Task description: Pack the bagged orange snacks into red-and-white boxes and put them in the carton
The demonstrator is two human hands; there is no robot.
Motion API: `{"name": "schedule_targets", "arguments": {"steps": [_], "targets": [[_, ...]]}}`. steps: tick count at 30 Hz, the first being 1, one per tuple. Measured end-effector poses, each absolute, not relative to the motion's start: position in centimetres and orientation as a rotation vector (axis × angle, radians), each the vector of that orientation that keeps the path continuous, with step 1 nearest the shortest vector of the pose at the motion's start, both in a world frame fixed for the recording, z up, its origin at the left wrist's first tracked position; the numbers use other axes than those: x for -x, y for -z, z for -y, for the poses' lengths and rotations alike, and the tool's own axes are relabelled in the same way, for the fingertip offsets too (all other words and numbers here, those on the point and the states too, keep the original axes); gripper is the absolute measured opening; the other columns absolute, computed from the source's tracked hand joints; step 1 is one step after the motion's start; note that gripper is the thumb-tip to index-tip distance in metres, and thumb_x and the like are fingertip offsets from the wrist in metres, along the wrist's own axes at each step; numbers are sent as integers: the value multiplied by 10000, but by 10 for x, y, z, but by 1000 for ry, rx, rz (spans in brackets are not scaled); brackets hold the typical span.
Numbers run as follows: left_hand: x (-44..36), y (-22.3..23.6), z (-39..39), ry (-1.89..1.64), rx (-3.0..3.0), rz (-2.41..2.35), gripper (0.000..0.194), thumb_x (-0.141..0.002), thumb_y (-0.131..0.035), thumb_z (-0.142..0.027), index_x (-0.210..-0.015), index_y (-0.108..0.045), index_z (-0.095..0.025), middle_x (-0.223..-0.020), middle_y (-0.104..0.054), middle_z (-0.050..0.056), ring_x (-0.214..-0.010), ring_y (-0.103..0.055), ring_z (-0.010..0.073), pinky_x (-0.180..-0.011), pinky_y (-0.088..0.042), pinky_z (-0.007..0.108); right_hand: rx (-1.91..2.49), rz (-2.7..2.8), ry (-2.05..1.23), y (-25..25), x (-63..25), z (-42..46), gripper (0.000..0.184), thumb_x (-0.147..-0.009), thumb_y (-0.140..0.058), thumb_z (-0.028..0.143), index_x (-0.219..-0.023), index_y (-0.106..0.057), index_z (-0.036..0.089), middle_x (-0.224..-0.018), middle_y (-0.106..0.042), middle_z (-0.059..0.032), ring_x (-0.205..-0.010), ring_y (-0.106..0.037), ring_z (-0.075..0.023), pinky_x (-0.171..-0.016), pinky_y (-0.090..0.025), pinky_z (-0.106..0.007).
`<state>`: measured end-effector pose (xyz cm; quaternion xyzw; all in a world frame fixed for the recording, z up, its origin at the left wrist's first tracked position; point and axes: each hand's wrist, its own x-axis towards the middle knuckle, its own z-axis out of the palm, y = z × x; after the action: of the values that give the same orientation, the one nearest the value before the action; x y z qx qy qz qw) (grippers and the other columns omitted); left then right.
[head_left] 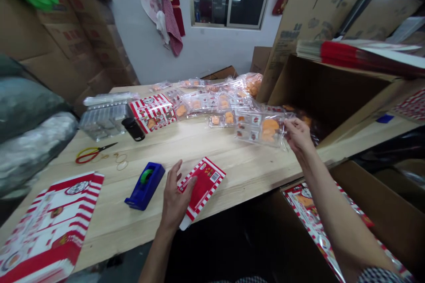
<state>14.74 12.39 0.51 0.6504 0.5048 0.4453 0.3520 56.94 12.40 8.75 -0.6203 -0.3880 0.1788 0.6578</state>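
Observation:
My left hand (177,196) rests on a red and white striped carton (207,183) at the table's front edge, fingers apart, thumb lying across its face. My right hand (299,133) pinches the edge of a clear plastic packet (257,127) with orange pieces and small printed sachets inside. More such packets (212,101) lie heaped behind it along the back of the table. A blue tape dispenser (145,185) with green tape stands left of my left hand.
Flat striped cartons (56,225) are stacked at the front left. Scissors (91,154), a black bottle (133,129), an upright striped box (153,112) and clear plastic trays (105,119) stand on the left. A large cardboard box (345,97) lies open at the right.

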Motion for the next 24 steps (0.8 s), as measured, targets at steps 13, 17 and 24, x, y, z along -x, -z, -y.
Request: {"name": "schedule_targets", "arguments": {"steps": [13, 17, 24], "targets": [[-72, -24, -47, -1106, -653, -1076, 429, -689, -858, -319, -1058, -719, -151, -923, -780, 70, -753, -740, 193, -665, -600, 264, 1169, 1457, -1277, -46, -394, -97, 616, -786, -760, 505, -1334, -553, 315, -1446, -556, -71, -1349, -502, -258, -1106, -413, -433], [-21, -28, -24, -1503, -438, -1311, 406, -631, -890, -253, -987, -710, -174, -856, -770, 5, -636, -715, 141, -543, -571, 201, 1375, 2356, -933, -25, -381, -129, 1192, -621, -868, 491, -1580, -187, 303, -1679, -81, -112, -1529, 80, -371, -1184, 17, -626], [-5, -8, 6, -1506, -453, -1600, 506, -705, -841, -354, -1153, -667, -197, -951, -766, 33, -647, -726, 165, -481, -548, 202, 1300, 2976, -715, 23, -323, -157, 1355, -530, -882, 457, -1600, -78, 249, -1664, -109, -173, -1502, 115, -457, -1094, 149, -711]]}}
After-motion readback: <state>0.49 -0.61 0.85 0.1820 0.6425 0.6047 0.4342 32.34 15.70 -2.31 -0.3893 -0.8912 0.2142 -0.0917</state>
